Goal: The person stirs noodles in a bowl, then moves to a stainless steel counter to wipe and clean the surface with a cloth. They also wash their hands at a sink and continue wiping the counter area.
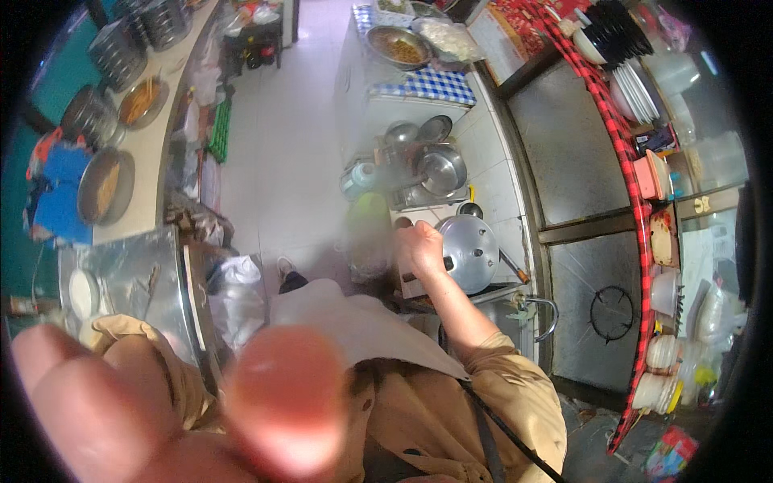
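Note:
My left hand [121,416] is very close to the camera at the lower left, large and blurred; one fingertip stands apart from the other fingers, and nothing shows between them. My right hand [421,244] is curled beside a round metal lid [474,252] with dark knobs, on the stove side. A dark rounded end [403,223] shows at its fingers; whether the hand grips it I cannot tell. Left of this hand is a blurred green object [367,232]. Beyond the lid stand a steel pan [442,171] and a small dark ladle or bowl [470,210].
A faucet [548,320] rises right of the lid. Ahead, a steel bowl of food [398,47] sits on a blue checked cloth [432,86]. The left counter [145,130] bears bowls of food. Shelves with stacked plates [634,93] line the right. Tiled floor [290,145] runs between.

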`<state>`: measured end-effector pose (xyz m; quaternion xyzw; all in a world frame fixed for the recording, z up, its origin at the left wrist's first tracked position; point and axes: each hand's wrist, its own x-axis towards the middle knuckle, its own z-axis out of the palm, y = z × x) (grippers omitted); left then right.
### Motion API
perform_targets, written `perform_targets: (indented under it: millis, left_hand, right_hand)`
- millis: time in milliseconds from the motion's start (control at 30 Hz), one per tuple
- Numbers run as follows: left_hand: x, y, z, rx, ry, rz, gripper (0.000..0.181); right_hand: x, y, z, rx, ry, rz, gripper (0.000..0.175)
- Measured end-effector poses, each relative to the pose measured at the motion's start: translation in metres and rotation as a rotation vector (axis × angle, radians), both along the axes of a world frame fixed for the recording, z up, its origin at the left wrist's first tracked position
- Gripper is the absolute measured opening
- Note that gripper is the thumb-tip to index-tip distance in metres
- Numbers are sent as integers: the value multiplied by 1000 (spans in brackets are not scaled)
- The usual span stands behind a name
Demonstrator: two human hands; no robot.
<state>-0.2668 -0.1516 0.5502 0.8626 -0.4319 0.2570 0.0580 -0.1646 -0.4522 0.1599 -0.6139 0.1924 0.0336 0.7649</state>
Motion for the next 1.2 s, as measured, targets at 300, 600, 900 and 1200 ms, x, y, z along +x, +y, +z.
perform_targets:
  millis: [300,600,900,1200]
  left_hand:
    - [109,75,-35,-141,15,242,36]
    - [196,190,-432,-367,1006,535,19]
    - [98,274,-643,34,1513,665,25]
    - [126,225,-691,-372,1364,936,32]
  right_hand:
    - [84,42,-50,-378,71,-101,34]
    - [83,31,-180,-1020,262,69,18]
    - [48,-47,-269,-1207,306,376,36]
    - [171,-114,-275,-1266,294,-221,13]
